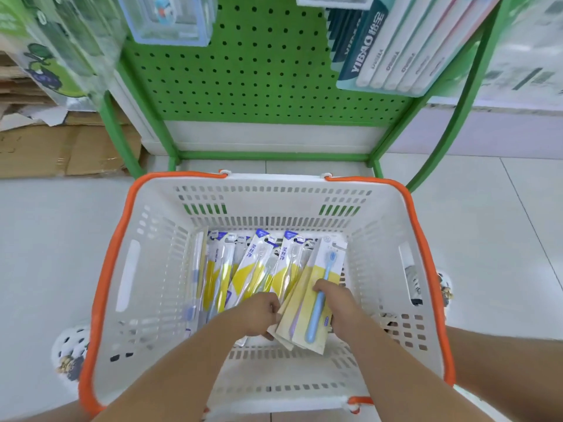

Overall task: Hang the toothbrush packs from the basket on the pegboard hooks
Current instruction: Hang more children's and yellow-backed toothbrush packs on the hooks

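Gripping one fanned bunch of toothbrush packs (307,300) low inside the basket (408,214), both hands (262,312) side by side, long axis toward the pegboard (243,71) beyond its far rim, right hand (335,295) nearer.

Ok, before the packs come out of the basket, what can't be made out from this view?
- Head view, pegboard: no free hooks visible; hanging stock and the top edge cut it off.
- Stack of packs: count unclear; they overlap, and the left hand and right hand cover the edges.
- Left fingers: curled under the stack, hidden.
- Pack print: too small to read.
- Basket floor: mostly covered by loose packs.
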